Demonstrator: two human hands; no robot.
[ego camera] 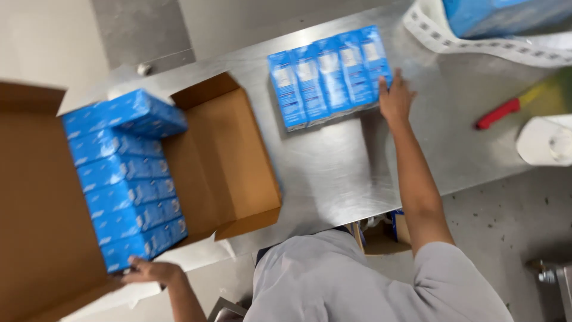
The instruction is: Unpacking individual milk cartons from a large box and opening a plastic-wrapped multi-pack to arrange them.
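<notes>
On the steel counter point(333, 173), items as they stand:

Row of five blue cartons point(329, 76): side by side, touching, lying slightly askew near the counter's middle. The right hand point(395, 95) rests against the right end of the row, fingers spread and flat, pressing on the last carton rather than closed round anything.

Cardboard box point(220, 149): open, flaps out, at the counter's left edge. Inside, a packed stack of blue cartons point(128, 179) fills the left part; the right part shows bare cardboard floor. One carton at the far end sits tilted above the others.

Left hand point(149, 271): at the near end of the packed stack, fingers laid on the nearest carton, steadying it; whether they curl round its edge cannot be told through the blur.

Also present: a red-handled tool point(497, 113) well to the right; a white label roll point(545, 140) beside it; a white paper strip point(476, 45) at the far right under another blue pack point(500, 15).

Handling note, as a judgement: the row will travel best if squeezed from both ends so the five stay together; a one-sided push is likely to fan them out. The tilted carton in the box wants seating flat before more goes in beside it.
</notes>
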